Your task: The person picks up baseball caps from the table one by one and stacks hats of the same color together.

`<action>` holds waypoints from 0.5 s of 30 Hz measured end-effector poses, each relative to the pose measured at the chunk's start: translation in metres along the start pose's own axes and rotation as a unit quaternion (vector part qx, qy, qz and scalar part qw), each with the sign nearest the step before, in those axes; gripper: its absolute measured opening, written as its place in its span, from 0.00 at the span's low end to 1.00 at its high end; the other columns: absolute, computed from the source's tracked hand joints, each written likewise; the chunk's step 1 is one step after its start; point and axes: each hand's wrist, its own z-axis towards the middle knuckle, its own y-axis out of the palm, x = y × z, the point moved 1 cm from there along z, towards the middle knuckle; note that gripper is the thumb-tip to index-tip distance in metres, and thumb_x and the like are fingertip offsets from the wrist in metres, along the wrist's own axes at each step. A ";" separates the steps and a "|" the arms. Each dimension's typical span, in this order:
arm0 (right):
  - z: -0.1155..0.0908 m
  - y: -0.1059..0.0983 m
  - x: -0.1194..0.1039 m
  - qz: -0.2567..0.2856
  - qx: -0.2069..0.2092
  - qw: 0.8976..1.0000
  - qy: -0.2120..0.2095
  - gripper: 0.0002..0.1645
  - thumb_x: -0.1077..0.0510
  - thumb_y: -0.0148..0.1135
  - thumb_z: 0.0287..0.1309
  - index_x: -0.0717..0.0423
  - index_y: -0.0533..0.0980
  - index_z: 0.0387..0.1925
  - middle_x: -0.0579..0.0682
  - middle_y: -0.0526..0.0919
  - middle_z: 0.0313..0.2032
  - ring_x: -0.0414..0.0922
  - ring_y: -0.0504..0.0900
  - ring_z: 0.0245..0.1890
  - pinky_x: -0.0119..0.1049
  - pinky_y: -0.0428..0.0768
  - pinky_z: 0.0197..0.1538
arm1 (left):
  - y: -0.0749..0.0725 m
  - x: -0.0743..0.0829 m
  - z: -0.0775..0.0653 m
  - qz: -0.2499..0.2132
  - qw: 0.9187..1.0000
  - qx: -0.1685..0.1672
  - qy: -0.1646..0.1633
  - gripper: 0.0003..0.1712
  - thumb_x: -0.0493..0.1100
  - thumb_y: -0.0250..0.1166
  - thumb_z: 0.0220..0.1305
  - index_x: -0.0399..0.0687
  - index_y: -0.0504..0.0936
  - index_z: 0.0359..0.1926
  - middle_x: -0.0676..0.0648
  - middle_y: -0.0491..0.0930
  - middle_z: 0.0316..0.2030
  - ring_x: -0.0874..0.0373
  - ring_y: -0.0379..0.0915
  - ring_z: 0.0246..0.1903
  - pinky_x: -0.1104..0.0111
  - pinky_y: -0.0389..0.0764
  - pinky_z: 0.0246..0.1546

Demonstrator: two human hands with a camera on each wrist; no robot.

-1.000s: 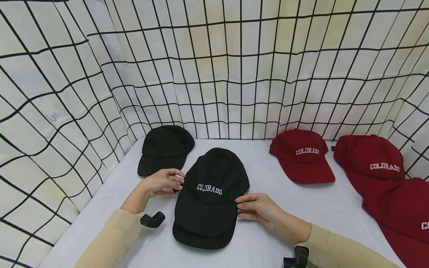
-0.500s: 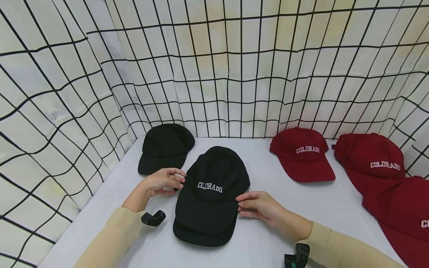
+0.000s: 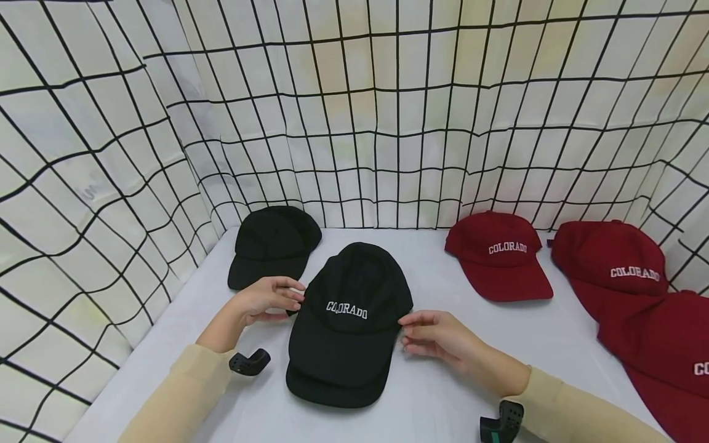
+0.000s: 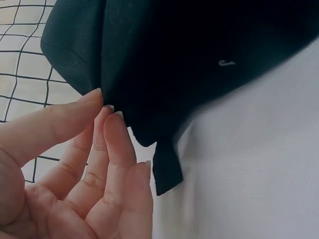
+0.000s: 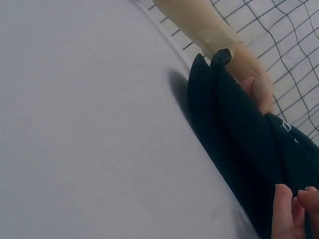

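Note:
In the head view a black cap [image 3: 346,351] lettered COLORADO lies mid-table, its brim toward me. A second black brim [image 3: 332,394] shows beneath it, so two caps appear stacked. My left hand [image 3: 268,300] is at the left edge; the left wrist view shows its thumb and fingers pinching the dark cloth [image 4: 144,59] beside a hanging strap [image 4: 167,169]. On the opposite edge, my right hand [image 3: 440,338] holds the rim by its fingertips. The right wrist view catches only those fingers [image 5: 282,209], against the black caps [image 5: 239,134].
Another black cap [image 3: 274,246] sits at the back left. Red COLORADO caps lie to the right: one at the back [image 3: 498,255], one farther right [image 3: 612,261], and one nearer [image 3: 664,344]. Black grid netting [image 3: 376,111] over white cloth walls encloses the white table [image 3: 432,406].
My right hand has shifted slightly right and up along the cap's edge. The left hand and the stacked caps have stayed nearly still.

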 end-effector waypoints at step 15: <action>0.013 0.025 -0.038 -0.083 -0.025 0.993 -0.075 0.17 0.67 0.61 0.69 0.73 0.76 0.55 0.55 0.83 0.39 0.44 0.85 0.37 0.39 0.85 0.48 | -0.029 0.018 -0.008 0.015 0.997 0.036 0.060 0.24 0.37 0.66 0.70 0.32 0.73 0.63 0.47 0.86 0.49 0.59 0.81 0.46 0.65 0.82 0.47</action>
